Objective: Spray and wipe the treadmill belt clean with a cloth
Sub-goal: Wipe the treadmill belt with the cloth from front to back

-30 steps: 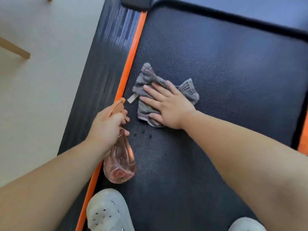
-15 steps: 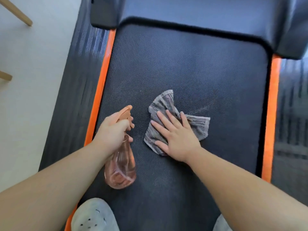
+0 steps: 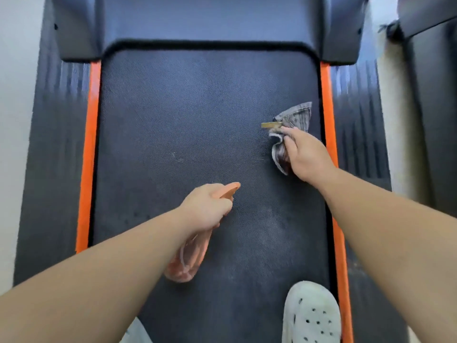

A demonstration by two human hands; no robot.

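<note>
Right hand (image 3: pixel 305 157): it is gripping the cloth (image 3: pixel 295 117), with the thumb and bent fingers closing over the bunched grey fabric and holding it down on the treadmill belt (image 3: pixel 197 120). The cloth is lying at the belt's right edge, just beside the right orange strip (image 3: pixel 327 107). One striped corner is fanning out beyond the fingers, and a small tan tag (image 3: pixel 270 125) is sticking out to the left.

Left hand (image 3: pixel 206 209): it is wrapping round the neck of the spray bottle (image 3: pixel 188 258). The fingers are curling round the bottle below the orange nozzle (image 3: pixel 231 189), which is pointing forward and to the right over the middle of the belt. The translucent pink body is hanging below the wrist, near the belt. The two hands are working well apart.

Surroundings: the dark textured belt is running between the right strip and the left orange strip (image 3: pixel 90 144). Ribbed black side rails (image 3: pixel 57 144) are lying outside these. A black motor cover (image 3: pixel 210 18) is closing off the far end. A white perforated shoe (image 3: pixel 311 315) is standing on the belt at lower right.
</note>
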